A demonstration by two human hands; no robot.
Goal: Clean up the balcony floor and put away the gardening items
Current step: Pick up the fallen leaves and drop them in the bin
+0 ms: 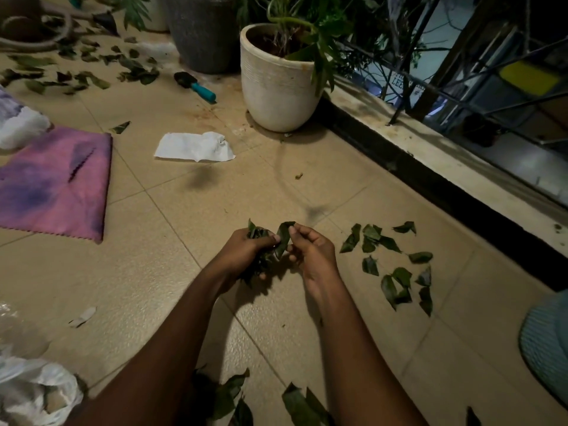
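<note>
Balcony floor, leaf clearing: items on view, largest first.

Tiled floor (172,272), beige, running beside a raised ledge at right. Pink-purple cloth (52,182), flat, at left. Cream pot (276,87), planted, against the ledge; grey pot (203,35) behind it. White plastic bag (33,392), crumpled, bottom left. White tissue (193,147), flat, near the cream pot. Trowel (196,86), teal handle, lying between the pots. Left hand (246,253), fingers clenched round a bunch (256,265) of leaves, above the floor at centre. Right hand (313,253), thumb and forefinger pinching one leaf (283,238) against the bunch. Loose cut leaves (396,272), scattered right of the hands; more at far left and near edge.
</note>
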